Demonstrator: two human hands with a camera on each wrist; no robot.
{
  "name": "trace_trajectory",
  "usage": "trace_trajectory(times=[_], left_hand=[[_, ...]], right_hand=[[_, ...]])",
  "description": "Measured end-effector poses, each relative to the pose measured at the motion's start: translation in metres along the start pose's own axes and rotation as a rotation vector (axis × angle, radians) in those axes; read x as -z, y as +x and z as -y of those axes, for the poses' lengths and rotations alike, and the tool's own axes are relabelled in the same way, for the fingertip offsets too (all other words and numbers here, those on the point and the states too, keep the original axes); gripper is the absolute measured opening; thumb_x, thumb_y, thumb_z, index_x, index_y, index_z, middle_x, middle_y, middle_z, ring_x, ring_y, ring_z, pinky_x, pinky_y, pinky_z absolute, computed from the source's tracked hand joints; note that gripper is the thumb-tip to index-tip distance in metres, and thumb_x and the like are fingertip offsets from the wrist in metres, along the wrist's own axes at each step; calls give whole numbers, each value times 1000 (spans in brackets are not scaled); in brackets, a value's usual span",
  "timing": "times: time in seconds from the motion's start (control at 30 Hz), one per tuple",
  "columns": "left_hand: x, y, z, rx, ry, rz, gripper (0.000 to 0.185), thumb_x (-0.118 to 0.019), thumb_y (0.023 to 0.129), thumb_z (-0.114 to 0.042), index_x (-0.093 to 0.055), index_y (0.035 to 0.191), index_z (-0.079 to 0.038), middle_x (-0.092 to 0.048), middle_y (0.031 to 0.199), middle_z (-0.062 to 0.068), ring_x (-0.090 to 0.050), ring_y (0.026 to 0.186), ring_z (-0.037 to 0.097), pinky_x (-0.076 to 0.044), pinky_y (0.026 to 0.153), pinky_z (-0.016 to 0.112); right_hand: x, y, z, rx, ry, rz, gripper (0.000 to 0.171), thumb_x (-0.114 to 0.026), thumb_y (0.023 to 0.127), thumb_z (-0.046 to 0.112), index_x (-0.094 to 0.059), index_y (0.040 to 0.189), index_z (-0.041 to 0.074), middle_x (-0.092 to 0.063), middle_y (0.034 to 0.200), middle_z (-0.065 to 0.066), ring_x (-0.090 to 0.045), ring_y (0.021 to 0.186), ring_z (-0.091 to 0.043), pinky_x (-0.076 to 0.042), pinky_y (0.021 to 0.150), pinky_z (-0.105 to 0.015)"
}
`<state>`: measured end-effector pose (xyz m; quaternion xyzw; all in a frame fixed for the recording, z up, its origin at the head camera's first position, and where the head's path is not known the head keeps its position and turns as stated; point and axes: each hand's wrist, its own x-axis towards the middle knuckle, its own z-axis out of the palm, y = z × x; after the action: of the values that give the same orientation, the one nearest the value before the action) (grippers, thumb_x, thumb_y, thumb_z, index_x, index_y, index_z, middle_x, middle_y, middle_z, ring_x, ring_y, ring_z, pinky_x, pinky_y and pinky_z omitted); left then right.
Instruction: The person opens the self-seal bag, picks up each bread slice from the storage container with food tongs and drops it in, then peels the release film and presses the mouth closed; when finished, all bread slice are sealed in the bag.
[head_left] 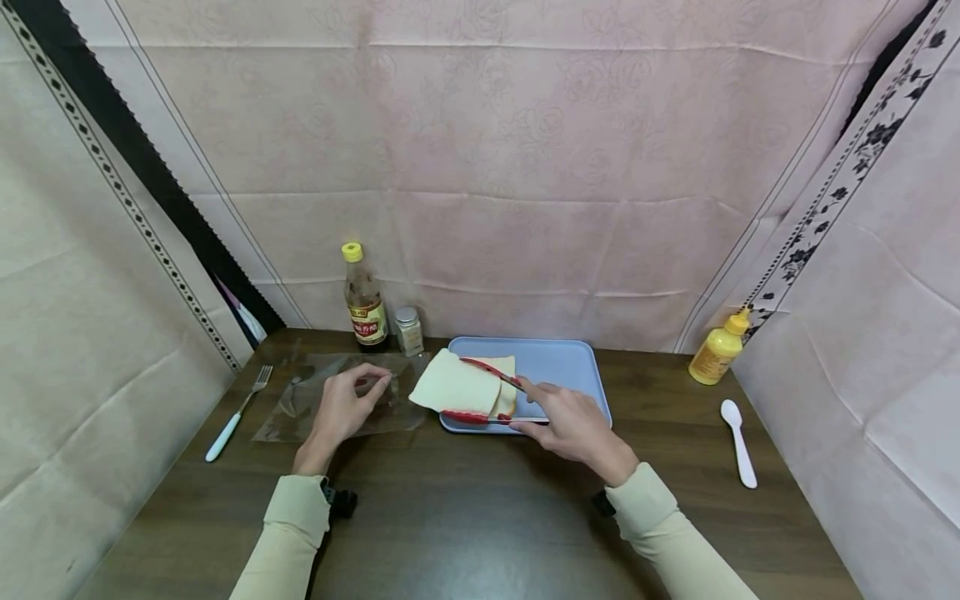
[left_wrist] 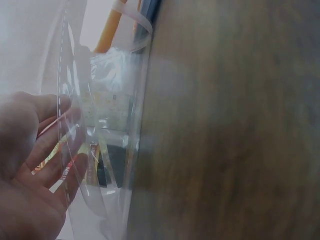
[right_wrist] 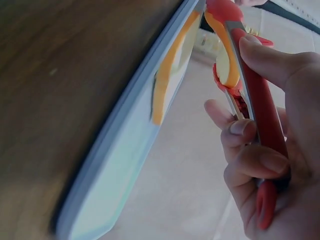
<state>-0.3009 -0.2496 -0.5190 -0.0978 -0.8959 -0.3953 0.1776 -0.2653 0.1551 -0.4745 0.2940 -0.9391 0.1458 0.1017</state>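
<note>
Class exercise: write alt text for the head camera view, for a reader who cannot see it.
A person's right hand grips red tongs clamped on a slice of bread over a blue tray, while the left hand pinches a clear plastic bag on a wooden table. A fork, spoon and bottles stand around.

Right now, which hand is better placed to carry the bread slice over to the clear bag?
The right hand, probably. It already grips the red tongs clamped on the bread slice above the blue tray. The left hand is busy holding the clear bag.
</note>
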Motion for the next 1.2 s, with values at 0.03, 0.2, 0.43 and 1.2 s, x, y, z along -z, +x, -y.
trace_trajectory(times=[0.03, 0.2, 0.43, 1.2], left_hand=[[0, 0, 0, -1, 0, -1, 16, -74, 106, -27, -82, 116, -17, -82, 114, 5, -78, 109, 33, -63, 98, 55], [1, 0, 0, -3, 4, -4, 17, -73, 106, -27, -82, 117, -16, -82, 114, 5, -78, 108, 33, -64, 97, 55], [2, 0, 0, -11, 14, -32, 19, -74, 106, -27, -82, 117, -14, -83, 112, 5, -78, 108, 32, -63, 93, 56], [1, 0, -2, 4, -31, -21, 16, -74, 106, -32, -81, 115, -21, -82, 113, 2, -77, 108, 27, -63, 94, 53]], right_hand=[[0, 2, 3, 8, -11, -3, 73, -77, 99, 54, -56, 159, 19, -80, 120, -2, -76, 94, -21, -63, 79, -41], [3, 8, 14, 23, -22, -3, 72, -77, 99, 54, -57, 159, 20, -79, 125, -4, -79, 99, -23, -63, 75, -42], [9, 19, 22, 35, 8, 62, 68, -77, 98, 56, -62, 154, 20, -80, 116, -3, -66, 74, -13, -50, 58, -30], [7, 53, 25, 55, 59, 188, 63, -78, 96, 61, -69, 145, 22, -75, 92, 6, -56, 72, -9, -48, 59, -30]])
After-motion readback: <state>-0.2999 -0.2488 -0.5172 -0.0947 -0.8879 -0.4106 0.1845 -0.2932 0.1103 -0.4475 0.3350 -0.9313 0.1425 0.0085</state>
